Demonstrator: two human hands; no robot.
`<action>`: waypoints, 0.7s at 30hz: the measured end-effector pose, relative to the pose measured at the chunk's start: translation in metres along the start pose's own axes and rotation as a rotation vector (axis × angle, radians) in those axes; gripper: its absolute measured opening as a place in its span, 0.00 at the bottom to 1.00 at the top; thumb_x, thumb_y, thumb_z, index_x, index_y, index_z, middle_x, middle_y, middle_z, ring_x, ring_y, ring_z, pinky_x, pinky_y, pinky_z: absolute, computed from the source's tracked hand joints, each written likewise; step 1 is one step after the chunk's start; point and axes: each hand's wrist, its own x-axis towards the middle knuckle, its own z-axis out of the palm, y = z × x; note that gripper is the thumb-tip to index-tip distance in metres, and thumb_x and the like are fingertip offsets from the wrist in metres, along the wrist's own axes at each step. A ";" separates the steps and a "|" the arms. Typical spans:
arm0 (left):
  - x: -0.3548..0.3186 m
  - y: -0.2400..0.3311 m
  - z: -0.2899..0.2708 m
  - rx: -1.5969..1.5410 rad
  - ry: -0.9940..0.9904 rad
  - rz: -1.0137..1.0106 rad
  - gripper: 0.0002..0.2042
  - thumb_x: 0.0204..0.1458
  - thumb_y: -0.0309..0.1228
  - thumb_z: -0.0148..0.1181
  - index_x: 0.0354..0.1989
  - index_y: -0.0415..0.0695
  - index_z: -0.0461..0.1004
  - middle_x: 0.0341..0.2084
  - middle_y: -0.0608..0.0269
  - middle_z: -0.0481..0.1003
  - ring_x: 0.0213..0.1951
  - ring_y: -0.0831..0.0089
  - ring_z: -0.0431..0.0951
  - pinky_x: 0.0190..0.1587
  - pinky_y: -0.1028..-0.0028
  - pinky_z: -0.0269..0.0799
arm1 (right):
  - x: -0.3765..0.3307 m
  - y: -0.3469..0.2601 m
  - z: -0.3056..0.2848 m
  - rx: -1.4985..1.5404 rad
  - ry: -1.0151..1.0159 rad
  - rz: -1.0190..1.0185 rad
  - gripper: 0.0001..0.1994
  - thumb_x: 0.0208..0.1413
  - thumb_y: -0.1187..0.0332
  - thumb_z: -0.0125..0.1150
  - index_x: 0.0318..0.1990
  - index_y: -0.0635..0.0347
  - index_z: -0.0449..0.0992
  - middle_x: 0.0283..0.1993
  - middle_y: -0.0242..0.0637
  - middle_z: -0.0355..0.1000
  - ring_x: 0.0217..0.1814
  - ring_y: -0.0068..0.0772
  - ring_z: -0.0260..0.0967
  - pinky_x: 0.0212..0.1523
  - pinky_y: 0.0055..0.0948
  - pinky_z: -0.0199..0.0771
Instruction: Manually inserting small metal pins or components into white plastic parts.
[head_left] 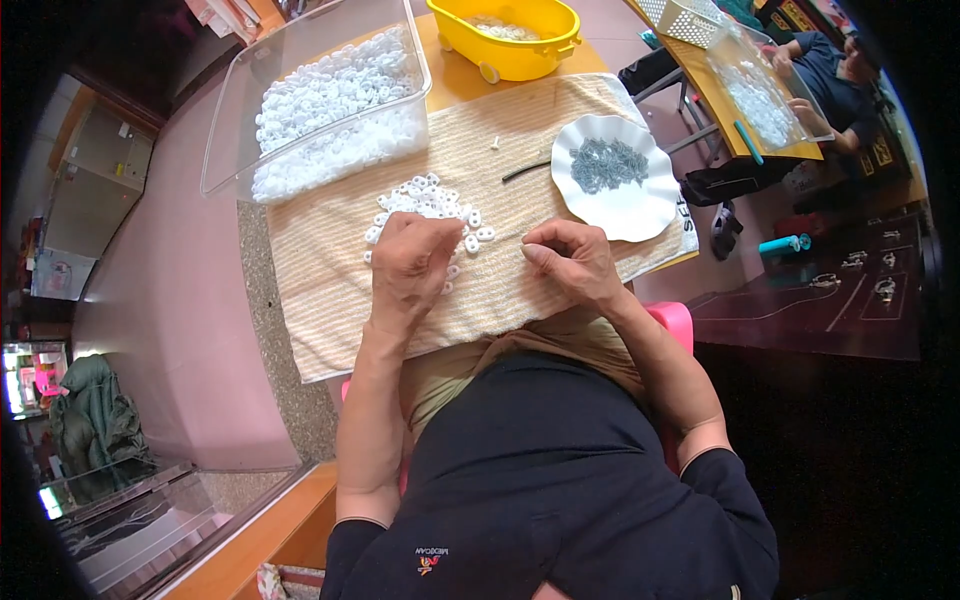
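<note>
Fingers of your left hand (pixel 415 262) curl onto the pile of small white rings (pixel 430 205); whether they pinch one, you cannot tell. Your right hand (pixel 568 258), at three o'clock, is pressed shut, its contents hidden. Both rest on one striped towel (pixel 500 290). At one o'clock sits one white plate (pixel 635 205); at eleven, one clear bin (pixel 320 100); at twelve, one yellow tub (pixel 510 45).

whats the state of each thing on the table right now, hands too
left hand: curled, resting on the loose white plastic pieces
right hand: fingertips pinched together, contents hidden
clear bin: lidless, about half full of white pieces
white scalloped plate: holds grey metal bits
yellow tub: open, partly filled
striped towel: spread flat
</note>
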 end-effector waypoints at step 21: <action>-0.007 0.013 0.010 -0.812 0.066 -0.590 0.07 0.53 0.22 0.60 0.39 0.35 0.76 0.29 0.61 0.78 0.31 0.79 0.77 0.35 0.81 0.74 | 0.001 0.003 0.000 0.029 -0.012 0.027 0.06 0.55 0.75 0.61 0.38 0.68 0.76 0.29 0.30 0.73 0.28 0.15 0.68 0.29 0.16 0.71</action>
